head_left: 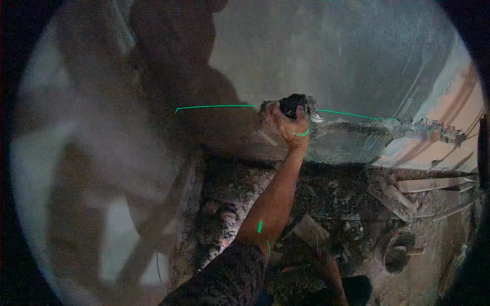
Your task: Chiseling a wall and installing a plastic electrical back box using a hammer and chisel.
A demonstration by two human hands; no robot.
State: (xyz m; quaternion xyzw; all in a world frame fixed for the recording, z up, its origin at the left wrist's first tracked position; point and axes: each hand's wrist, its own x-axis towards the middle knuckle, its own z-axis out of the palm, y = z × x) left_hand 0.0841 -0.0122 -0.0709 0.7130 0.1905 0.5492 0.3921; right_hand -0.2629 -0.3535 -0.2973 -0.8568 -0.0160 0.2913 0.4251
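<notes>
My left hand [290, 125] reaches up to the grey wall, its arm dark-sleeved to the elbow. Its fingers are closed round a small black box-shaped thing [291, 108] with a round mark on its face. This sits at a rough-edged patch in the wall, and the hand hides part of it. Low down, my right hand [325, 262] is closed round the handle of a trowel [309, 230]. The trowel's flat, dirty blade points up and left over the rubble. Dim light blurs the right fingers.
A green laser line [347, 113] crosses the wall at the left hand's height. A rough chased groove [429, 130] runs right to an orange-pink wall. Rubble [224, 219] lies along the wall's foot. Boards [393, 199] and a round bucket [380, 250] stand at right.
</notes>
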